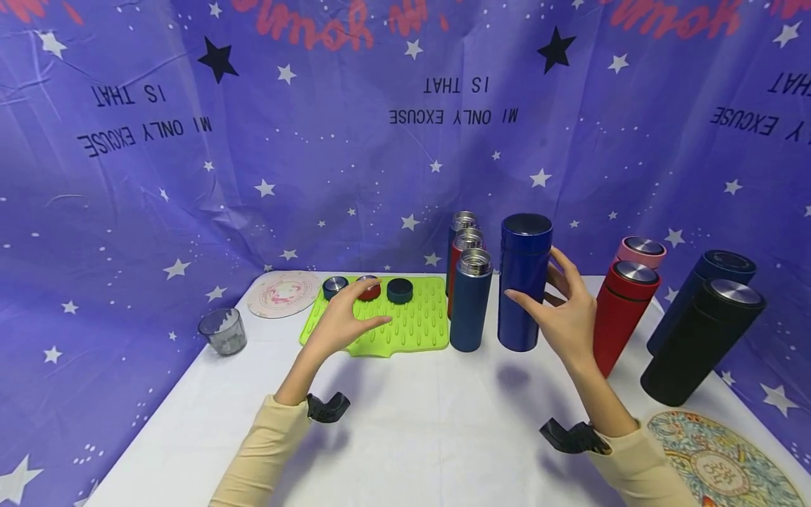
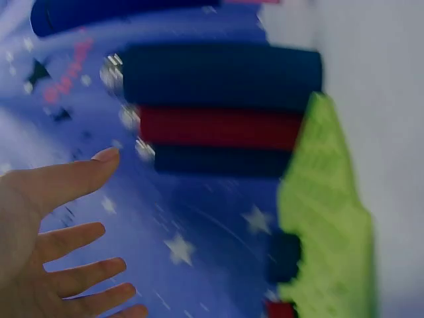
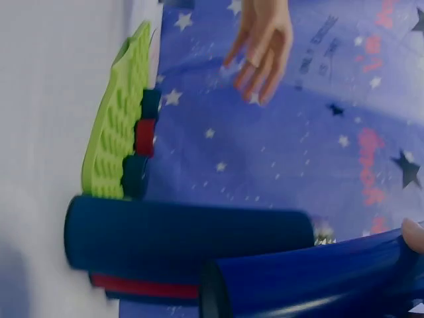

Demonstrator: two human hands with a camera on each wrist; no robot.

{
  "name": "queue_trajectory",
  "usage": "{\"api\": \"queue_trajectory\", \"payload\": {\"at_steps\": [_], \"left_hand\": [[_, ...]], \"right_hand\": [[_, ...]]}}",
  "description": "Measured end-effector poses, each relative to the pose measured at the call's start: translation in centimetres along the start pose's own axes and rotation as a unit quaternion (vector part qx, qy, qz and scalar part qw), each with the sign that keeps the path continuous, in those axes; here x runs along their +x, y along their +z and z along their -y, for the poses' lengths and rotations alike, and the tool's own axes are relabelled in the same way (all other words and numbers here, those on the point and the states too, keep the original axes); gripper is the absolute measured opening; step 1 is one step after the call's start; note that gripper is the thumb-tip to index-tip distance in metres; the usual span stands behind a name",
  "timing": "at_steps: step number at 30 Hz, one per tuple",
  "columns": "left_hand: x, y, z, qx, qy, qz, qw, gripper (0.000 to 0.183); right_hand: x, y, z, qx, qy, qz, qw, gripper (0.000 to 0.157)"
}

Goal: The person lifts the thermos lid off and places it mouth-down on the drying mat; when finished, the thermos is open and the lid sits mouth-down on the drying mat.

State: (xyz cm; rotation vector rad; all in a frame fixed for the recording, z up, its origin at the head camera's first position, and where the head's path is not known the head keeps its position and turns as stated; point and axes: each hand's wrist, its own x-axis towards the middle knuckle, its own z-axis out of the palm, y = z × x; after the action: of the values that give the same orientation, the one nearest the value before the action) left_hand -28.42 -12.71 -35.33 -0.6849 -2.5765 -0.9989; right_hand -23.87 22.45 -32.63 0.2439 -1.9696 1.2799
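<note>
Right hand (image 1: 567, 310) holds a glossy blue bottle (image 1: 522, 296), a smooth metallic-looking cylinder with a flat dark top, upright in head view, thumb on one side, fingers round the other; its base looks off the table (image 1: 412, 422), shadow apart below. Left hand (image 1: 342, 320) is empty, thumb and fingers spread wide, over the green mat (image 1: 418, 313). Mat: rubbery-looking, rows of raised oblong nubs, tab at front edge. On it, three short round caps in a row: blue cap (image 1: 334, 286) with shiny disc top, red cap (image 1: 369, 289) partly behind the left fingers, dark blue cap (image 1: 400, 291). Just right of mat, file of three slim uncapped bottles, bare threaded steel necks: matte blue bottle (image 1: 469, 310) in front, slim red bottle (image 1: 452, 278) behind, dark one (image 1: 451, 243) last. Far right, capped cylinders: pink bottle (image 1: 624, 253), red bottle (image 1: 624, 324), navy bottle (image 1: 684, 303), matte black bottle (image 1: 697, 352) with brushed silver top. Clear glass cup (image 1: 227, 334) at left, near a flat round pinkish mat (image 1: 285, 294). Ornate round mat (image 1: 760, 458) at right front. White cloth on table, creased purple star-print curtain (image 1: 355, 176) behind.
</note>
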Motion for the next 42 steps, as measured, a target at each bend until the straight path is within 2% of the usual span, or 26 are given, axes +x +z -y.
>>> {"api": "queue_trajectory", "payload": {"at_steps": [6, 10, 16, 20, 25, 30, 35, 38, 42], "left_hand": [[0.6, -0.1, -4.0, -0.059, 0.061, -0.015, 0.9963, 0.068], [0.4, -0.1, -6.0, -0.092, 0.089, -0.026, 0.9914, 0.068], [-0.1, 0.1, -7.3, -0.112, 0.116, -0.028, 0.9865, 0.072], [-0.4, -0.1, -7.7, -0.143, 0.118, -0.007, 0.9827, 0.075], [-0.8, -0.6, -8.1, -0.185, 0.146, 0.053, 0.9704, 0.076], [-1.1, -0.9, -8.1, -0.235, 0.183, 0.121, 0.9468, 0.077], [-1.2, -1.1, -8.2, -0.268, 0.223, 0.165, 0.9228, 0.08], [-1.4, -1.5, -9.0, -0.279, 0.257, 0.167, 0.9103, 0.078], [-1.9, -2.0, -10.4, -0.27, 0.297, 0.128, 0.9071, 0.073]], "right_hand": [[-1.0, 0.2, 1.2, 0.009, -0.017, 0.051, 0.999, 0.087], [-1.5, 0.4, 1.8, 0.015, -0.031, 0.089, 0.995, 0.089], [-2.5, 0.8, 2.2, 0.023, -0.034, 0.15, 0.988, 0.086], [-3.0, 1.2, 2.6, 0.041, -0.045, 0.2, 0.978, 0.086], [-3.5, 1.4, 3.1, 0.053, -0.07, 0.29, 0.953, 0.084], [-3.6, 1.2, 3.5, 0.065, -0.075, 0.368, 0.925, 0.081], [-3.6, 1.0, 3.4, 0.096, -0.041, 0.444, 0.89, 0.081], [-3.4, 1.1, 3.1, 0.125, -0.016, 0.483, 0.866, 0.081], [-3.2, 1.3, 2.4, 0.167, 0.017, 0.505, 0.847, 0.08]]}}
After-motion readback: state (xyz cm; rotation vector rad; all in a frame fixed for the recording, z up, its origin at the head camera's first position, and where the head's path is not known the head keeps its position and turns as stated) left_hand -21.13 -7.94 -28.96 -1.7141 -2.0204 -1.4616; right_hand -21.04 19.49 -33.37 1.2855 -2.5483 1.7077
